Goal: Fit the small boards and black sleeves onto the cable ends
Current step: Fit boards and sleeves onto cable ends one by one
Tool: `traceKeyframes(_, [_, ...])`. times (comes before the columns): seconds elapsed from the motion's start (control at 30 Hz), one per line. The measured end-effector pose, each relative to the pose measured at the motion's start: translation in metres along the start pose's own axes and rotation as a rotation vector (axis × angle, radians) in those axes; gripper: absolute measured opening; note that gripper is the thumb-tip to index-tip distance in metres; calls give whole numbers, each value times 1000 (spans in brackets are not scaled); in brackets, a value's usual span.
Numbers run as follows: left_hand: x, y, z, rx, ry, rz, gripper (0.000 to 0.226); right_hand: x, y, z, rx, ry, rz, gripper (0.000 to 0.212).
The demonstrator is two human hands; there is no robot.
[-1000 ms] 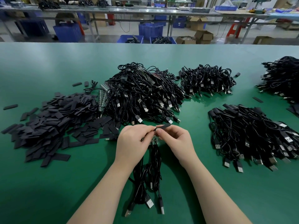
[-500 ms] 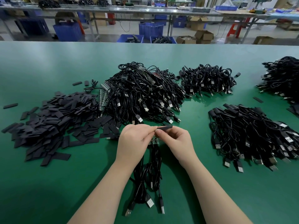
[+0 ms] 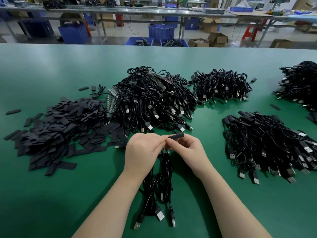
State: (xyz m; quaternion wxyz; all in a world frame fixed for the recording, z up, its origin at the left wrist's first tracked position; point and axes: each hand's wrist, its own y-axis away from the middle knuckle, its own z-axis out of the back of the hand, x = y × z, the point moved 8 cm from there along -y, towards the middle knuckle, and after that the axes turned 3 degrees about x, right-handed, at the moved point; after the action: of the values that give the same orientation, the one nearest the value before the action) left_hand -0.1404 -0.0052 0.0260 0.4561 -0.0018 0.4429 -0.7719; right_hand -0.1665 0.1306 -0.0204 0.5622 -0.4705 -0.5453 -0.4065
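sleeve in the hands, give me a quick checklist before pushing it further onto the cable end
1. Sleeve held: ok, pinched between the fingertips of the left hand and right hand.
2. Sleeve free end clear: ok, it sticks out to the right, nothing touching it.
3. Small board inside the sleeve: cannot tell, fingers cover the join.
4. Cables slack: ok, they hang loose from the hands toward the table's near edge.
5. Spare sleeves within reach: ok, sleeve pile lies left of the hands.
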Motion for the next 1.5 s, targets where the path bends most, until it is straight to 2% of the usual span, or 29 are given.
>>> traceKeyframes(0.17, [1, -2, 0, 18, 23, 64, 16, -1, 0, 1, -25, -12, -2, 14])
traceKeyframes(0.4, [2, -3, -3, 56, 18, 106, 14, -4, 2, 12, -178, -111, 1, 12])
traceKeyframes(0.73, [-2, -2, -4, 12, 64, 88, 14, 0, 1, 10, -148, -87, 31, 29])
traceKeyframes(0.83, [-2, -2, -4, 9, 74, 86, 18, 1, 1, 8, -133, -55, 36, 32])
traceKeyframes(0.93, [2, -2, -4, 22, 70, 120, 16, 1, 1, 7, -161, 16, 52, 22])
traceKeyframes(1.03, [11, 0, -5, 25, 102, 210, 16, -1, 5, 11, -275, 74, 110, 44])
traceKeyframes(1.1, [12, 0, -4, 7, 108, 238, 16, 1, 7, 15, -355, 106, 160, 44])
traceKeyframes(1.23, [14, 1, -2, 0, 127, 256, 18, 2, 7, 10, -310, 221, 178, 43])
traceKeyframes(1.5, [18, 2, -5, 37, 169, 301, 19, 0, 7, 11, -323, 216, 156, 40])
